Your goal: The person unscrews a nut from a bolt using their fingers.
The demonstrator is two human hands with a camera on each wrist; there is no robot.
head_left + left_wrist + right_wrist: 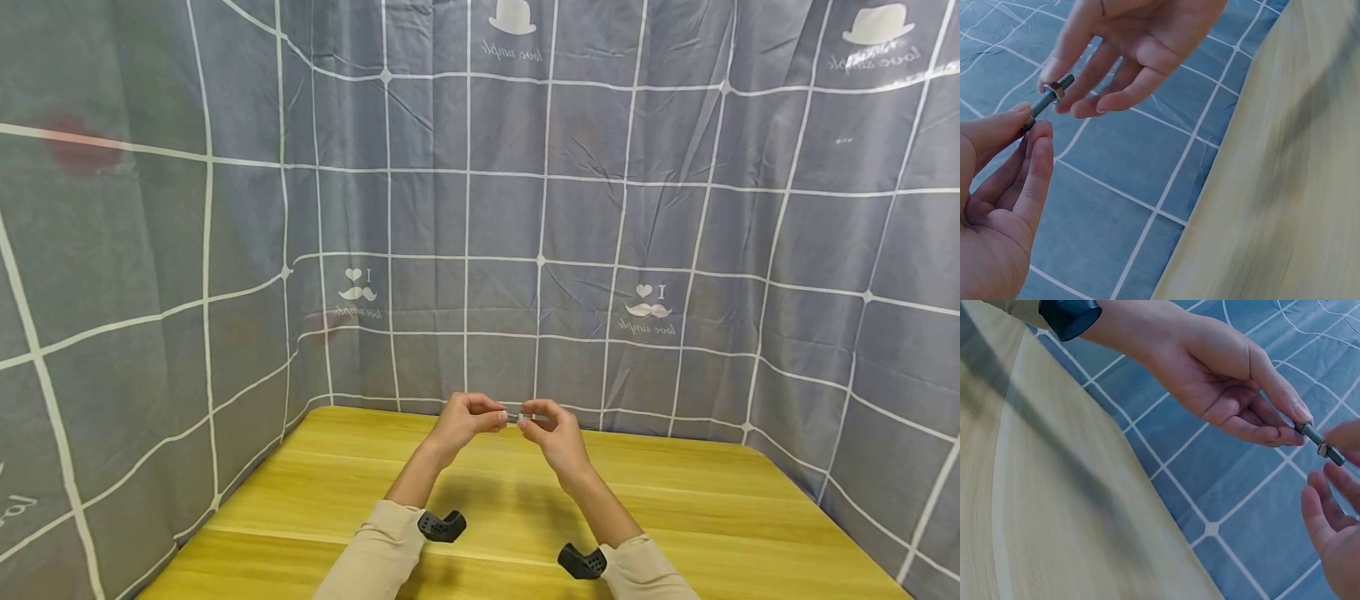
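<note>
In the head view my left hand (463,427) and right hand (561,440) meet above the far part of the table. A threaded metal bolt (1041,105) is pinched at its head end by my left thumb and fingers. Partway along the thread sits a hex nut (1055,92), with free thread beyond it. My right hand (1141,47) reaches in at the nut, one digit right at its side, the other fingers loosely bent and spread. In the right wrist view the nut (1322,449) shows between that blurred digit and the lower fingers, which stand apart from it.
Below the hands lies a yellow wood-grain table (337,475). A grey curtain (502,217) with white grid lines hangs behind the table and along both sides. Black wrist devices (442,527) sit at both sleeves.
</note>
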